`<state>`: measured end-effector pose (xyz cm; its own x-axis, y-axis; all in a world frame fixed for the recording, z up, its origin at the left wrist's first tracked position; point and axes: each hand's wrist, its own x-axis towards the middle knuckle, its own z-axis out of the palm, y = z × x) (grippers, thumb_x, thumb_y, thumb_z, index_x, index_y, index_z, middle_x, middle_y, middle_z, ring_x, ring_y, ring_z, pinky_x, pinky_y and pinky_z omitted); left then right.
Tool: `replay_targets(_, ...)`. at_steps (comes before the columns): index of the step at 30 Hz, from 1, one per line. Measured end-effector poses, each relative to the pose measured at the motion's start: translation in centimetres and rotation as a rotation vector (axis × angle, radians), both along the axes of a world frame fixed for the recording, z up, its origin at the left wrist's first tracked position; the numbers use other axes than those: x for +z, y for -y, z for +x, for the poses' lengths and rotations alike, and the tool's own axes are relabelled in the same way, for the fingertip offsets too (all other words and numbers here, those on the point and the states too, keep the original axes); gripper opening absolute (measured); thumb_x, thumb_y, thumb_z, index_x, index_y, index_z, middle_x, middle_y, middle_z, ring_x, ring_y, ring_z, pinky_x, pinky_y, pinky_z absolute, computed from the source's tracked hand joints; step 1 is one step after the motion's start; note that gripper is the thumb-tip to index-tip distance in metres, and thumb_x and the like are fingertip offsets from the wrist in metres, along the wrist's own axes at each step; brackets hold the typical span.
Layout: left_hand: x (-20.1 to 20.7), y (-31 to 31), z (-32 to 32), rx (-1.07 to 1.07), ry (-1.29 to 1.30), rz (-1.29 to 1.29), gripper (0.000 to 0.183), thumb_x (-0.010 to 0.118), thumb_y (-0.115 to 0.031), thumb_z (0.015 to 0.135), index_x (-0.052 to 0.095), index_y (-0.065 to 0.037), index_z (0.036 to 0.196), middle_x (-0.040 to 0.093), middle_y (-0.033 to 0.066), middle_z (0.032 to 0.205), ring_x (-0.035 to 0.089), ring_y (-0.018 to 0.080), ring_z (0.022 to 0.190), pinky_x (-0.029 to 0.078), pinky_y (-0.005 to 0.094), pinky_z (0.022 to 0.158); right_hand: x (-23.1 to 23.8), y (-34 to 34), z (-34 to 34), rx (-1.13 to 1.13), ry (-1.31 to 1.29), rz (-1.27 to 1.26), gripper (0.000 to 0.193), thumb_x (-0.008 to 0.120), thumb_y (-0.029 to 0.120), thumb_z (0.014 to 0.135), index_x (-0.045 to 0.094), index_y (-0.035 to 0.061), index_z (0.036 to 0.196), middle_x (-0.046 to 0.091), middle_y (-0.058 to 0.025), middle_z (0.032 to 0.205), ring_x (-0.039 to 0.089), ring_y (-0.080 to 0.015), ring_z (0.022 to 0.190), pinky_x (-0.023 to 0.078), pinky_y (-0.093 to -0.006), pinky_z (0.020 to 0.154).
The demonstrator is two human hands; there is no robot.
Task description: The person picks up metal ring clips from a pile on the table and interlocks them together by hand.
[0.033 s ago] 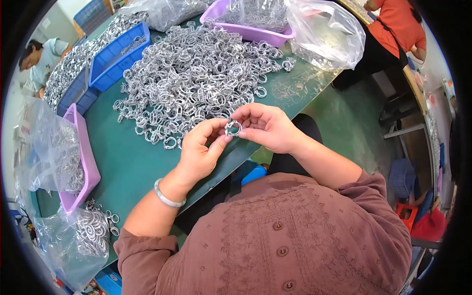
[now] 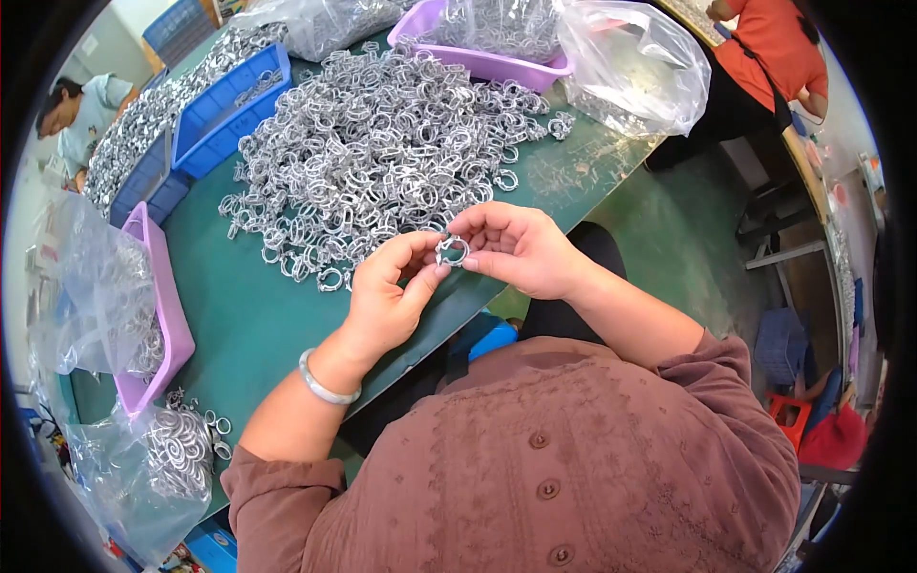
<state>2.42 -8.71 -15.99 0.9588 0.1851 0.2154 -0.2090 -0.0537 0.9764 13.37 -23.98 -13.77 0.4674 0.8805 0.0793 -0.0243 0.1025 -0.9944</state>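
A small silvery metal ring (image 2: 453, 251), shaped like a clamp with little lugs, is held up between my two hands. My left hand (image 2: 390, 282) pinches its left side with thumb and fingertips. On the other side, the thumb and fingers of my right hand (image 2: 521, 246) close on it. Both hands are over the front edge of the green table (image 2: 315, 329). Just beyond them lies a big heap of similar metal rings (image 2: 373, 153). Fingertips cover part of the held ring.
Blue bins (image 2: 234, 115) stand left of the heap. A purple tray (image 2: 167, 315) is at the left and another purple tray (image 2: 497, 65) at the back. Plastic bags (image 2: 635, 67) and a bag of rings (image 2: 177, 454) lie around. Co-workers (image 2: 774, 48) sit at far left and far right.
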Motion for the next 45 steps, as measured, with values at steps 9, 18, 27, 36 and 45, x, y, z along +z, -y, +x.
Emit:
replay_targets(9, 0.1, -0.4, 0.0, -0.04, -0.112, -0.154, 0.024, 0.049, -0.002, 0.084, 0.05, 0.001, 0.108, 0.058, 0.0034, 0.092, 0.053, 0.0074, 0.076, 0.045, 0.0207, 0.067, 0.1, -0.5, 0.3, 0.017, -0.071, -0.009, 0.027, 0.056, -0.005, 0.077, 0.051, -0.0019, 0.104, 0.056, -0.0038, 0.092, 0.053, -0.0087, 0.084, 0.045, -0.0223, 0.076)
replay_targets(18, 0.0, -0.9, 0.2, -0.085, -0.18, -0.305, 0.028, 0.045, -0.006, 0.087, 0.047, 0.001, 0.114, 0.058, 0.0047, 0.095, 0.055, 0.0086, 0.077, 0.047, 0.0226, 0.068, 0.0, -1.1, 0.1, -0.02, -0.058, 0.056, 0.021, 0.055, -0.003, 0.078, 0.052, -0.0021, 0.099, 0.058, -0.0043, 0.085, 0.055, -0.0066, 0.078, 0.046, -0.0199, 0.07)
replay_targets(27, 0.4, -1.2, 0.2, -0.076, -0.216, -0.343, 0.029, 0.047, -0.008, 0.087, 0.047, 0.001, 0.115, 0.059, 0.0071, 0.09, 0.057, 0.011, 0.076, 0.048, 0.0244, 0.068, -0.6, -1.2, 0.5, -0.001, -0.122, 0.064, 0.026, 0.057, -0.003, 0.078, 0.051, -0.003, 0.103, 0.057, -0.005, 0.091, 0.054, -0.01, 0.085, 0.045, -0.023, 0.077)
replay_targets(36, 0.4, -1.1, 0.2, -0.051, -0.249, -0.411, 0.023, 0.048, -0.011, 0.087, 0.053, 0.0, 0.107, 0.06, 0.0063, 0.086, 0.056, 0.0114, 0.071, 0.048, 0.0239, 0.063, -0.7, -1.0, 0.6, 0.018, -0.172, 0.062, 0.023, 0.053, -0.002, 0.08, 0.051, -0.0035, 0.103, 0.058, -0.0056, 0.09, 0.054, -0.0094, 0.083, 0.045, -0.0232, 0.075)
replay_targets(45, 0.5, -1.0, 0.3, -0.034, -0.226, -0.423, 0.024, 0.049, -0.01, 0.086, 0.051, 0.0, 0.108, 0.059, 0.0063, 0.088, 0.057, 0.0121, 0.073, 0.049, 0.0246, 0.066, -0.2, -0.6, 0.7, -0.041, -0.208, -0.064, 0.022, 0.053, 0.008, 0.083, 0.053, -0.0024, 0.102, 0.059, -0.0053, 0.084, 0.056, -0.0091, 0.068, 0.047, -0.0221, 0.061)
